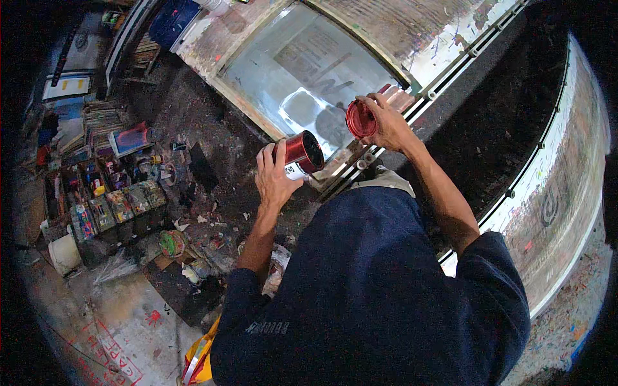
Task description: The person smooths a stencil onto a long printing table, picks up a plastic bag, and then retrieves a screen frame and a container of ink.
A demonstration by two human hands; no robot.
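My left hand (273,179) is wrapped round a red metal can (297,149) with a white label. The can is tilted, its open mouth facing right, and the inside looks dark. A short gap to the right, my right hand (386,123) grips a round red lid (360,119) by its rim, apart from the can. Beyond both hands lies a framed printing screen (257,77) with grey mesh, faint dark lettering and a bright reflection. Close to my right hand, a wooden-looking bar with a reddish edge (399,100) rests at the frame's corner.
The screen lies on a long, stained table (438,32) edged by a metal rail (476,51). Another long table (547,212) curves along the right. At left, cluttered bins (122,206) and a white bucket (64,254) stand on the littered floor. A blue container (172,22) is at the far left.
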